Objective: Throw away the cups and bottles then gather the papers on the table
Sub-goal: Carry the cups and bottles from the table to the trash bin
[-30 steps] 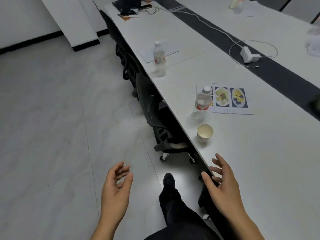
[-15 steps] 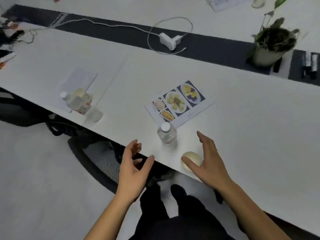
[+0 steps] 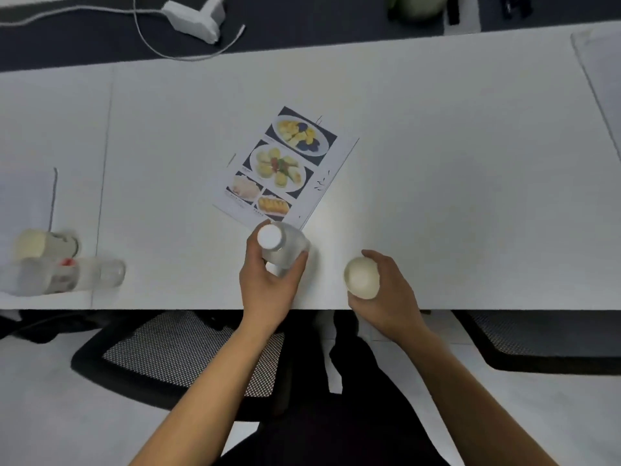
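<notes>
Gripping bottle (image 3: pixel 281 247) in left hand (image 3: pixel 268 280), right hand (image 3: pixel 383 290) wraps paper cup (image 3: pixel 362 278) (both likely for bin); menu paper (image 3: pixel 285 169) flat on surface (image 3: pixel 470 179).

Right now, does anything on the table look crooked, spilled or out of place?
Only the food photo sheet: it lies skewed to the table edge, its near corner by the bottle the left hand holds. No spill shows.

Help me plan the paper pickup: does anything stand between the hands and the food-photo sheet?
Only what the hands hold. The left hand grips the bottle over the near corner of the sheet; the right hand holds the paper cup. Whether the bottle rests on the sheet cannot be told. Nothing else lies on it.
</notes>
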The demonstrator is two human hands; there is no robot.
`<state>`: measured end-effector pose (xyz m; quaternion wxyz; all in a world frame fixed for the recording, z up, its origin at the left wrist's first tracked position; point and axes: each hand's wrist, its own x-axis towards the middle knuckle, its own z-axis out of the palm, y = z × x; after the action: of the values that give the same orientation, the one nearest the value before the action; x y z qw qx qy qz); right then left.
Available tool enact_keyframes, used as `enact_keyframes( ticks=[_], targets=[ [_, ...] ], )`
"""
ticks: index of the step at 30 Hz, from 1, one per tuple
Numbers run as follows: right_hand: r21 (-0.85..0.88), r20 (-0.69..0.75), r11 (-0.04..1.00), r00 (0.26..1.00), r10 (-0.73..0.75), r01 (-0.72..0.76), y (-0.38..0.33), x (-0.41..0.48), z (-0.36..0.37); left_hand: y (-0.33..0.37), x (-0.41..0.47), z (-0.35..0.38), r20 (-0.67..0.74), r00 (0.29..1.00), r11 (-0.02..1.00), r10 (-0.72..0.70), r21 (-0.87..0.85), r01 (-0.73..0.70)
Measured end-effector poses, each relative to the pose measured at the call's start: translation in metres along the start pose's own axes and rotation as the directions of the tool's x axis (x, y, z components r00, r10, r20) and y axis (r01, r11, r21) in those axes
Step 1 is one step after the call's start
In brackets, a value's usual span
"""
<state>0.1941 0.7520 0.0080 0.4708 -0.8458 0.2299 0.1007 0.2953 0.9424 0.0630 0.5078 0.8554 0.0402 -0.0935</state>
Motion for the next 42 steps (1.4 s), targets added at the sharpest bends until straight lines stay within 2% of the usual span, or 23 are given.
enact_keyframes(
  ticks=[4, 9, 13, 16, 17, 19, 21, 22, 24, 27, 31, 34, 37, 42],
  targets=[
    [0.078, -0.1, 0.997, 0.995, 0.019, -0.011, -0.02, -0.006, -0.011, 0.021, 0.0, -0.032, -0.016, 0.998, 0.998, 0.065, -0.023, -0.065],
    [0.097, -0.252, 0.994, 0.968, -0.022, 0.048, -0.057, -0.033, -0.035, 0.056, -0.016, -0.076, -0.026, 0.993, 0.984, 0.119, -0.128, -0.122],
    [0.123, -0.426, 0.989, 0.904, -0.019, 0.079, -0.074, -0.089, -0.038, 0.063, -0.044, -0.102, 0.062, 0.973, 0.958, 0.222, -0.197, -0.206],
    [0.189, -0.552, 0.981, 0.831, 0.067, 0.046, -0.069, -0.156, -0.021, 0.044, -0.07, -0.112, 0.16, 0.945, 0.942, 0.284, -0.228, -0.245],
    [0.229, -0.588, 0.973, 0.8, 0.12, 0.023, -0.063, -0.179, -0.011, 0.037, -0.08, -0.115, 0.199, 0.936, 0.94, 0.292, -0.238, -0.243],
    [0.339, -0.667, 0.939, 0.692, 0.276, -0.048, -0.05, -0.242, 0.008, 0.028, -0.106, -0.108, 0.336, 0.887, 0.935, 0.316, -0.269, -0.231],
    [0.387, -0.676, 0.918, 0.649, 0.348, -0.089, -0.04, -0.274, 0.017, 0.022, -0.111, -0.102, 0.386, 0.871, 0.939, 0.303, -0.279, -0.203],
    [0.413, -0.689, 0.902, 0.605, 0.399, -0.125, -0.035, -0.295, 0.021, 0.024, -0.118, -0.097, 0.429, 0.848, 0.939, 0.311, -0.276, -0.205],
    [0.494, -0.732, 0.857, 0.463, 0.5, -0.146, -0.023, -0.348, 0.025, 0.037, -0.142, -0.079, 0.516, 0.779, 0.929, 0.356, -0.286, -0.235],
    [0.561, -0.78, 0.819, 0.255, 0.571, -0.12, 0.002, -0.42, 0.026, 0.063, -0.183, -0.044, 0.609, 0.675, 0.908, 0.416, -0.322, -0.269],
    [0.603, -0.794, 0.796, 0.05, 0.606, -0.055, 0.042, -0.491, 0.02, 0.094, -0.252, 0.013, 0.67, 0.524, 0.849, 0.526, -0.374, -0.375],
    [0.653, -0.757, 0.757, -0.008, 0.654, 0.022, 0.084, -0.537, 0.013, 0.105, -0.316, 0.055, 0.703, 0.439, 0.821, 0.559, -0.394, -0.414],
    [0.674, -0.735, 0.737, -0.05, 0.676, 0.054, 0.124, -0.579, -0.003, 0.108, -0.386, 0.094, 0.721, 0.387, 0.808, 0.575, -0.425, -0.409],
    [0.682, -0.721, 0.726, -0.085, 0.688, 0.086, 0.189, -0.639, -0.05, 0.124, -0.485, 0.15, 0.75, 0.305, 0.793, 0.587, -0.457, -0.403]
  ],
)
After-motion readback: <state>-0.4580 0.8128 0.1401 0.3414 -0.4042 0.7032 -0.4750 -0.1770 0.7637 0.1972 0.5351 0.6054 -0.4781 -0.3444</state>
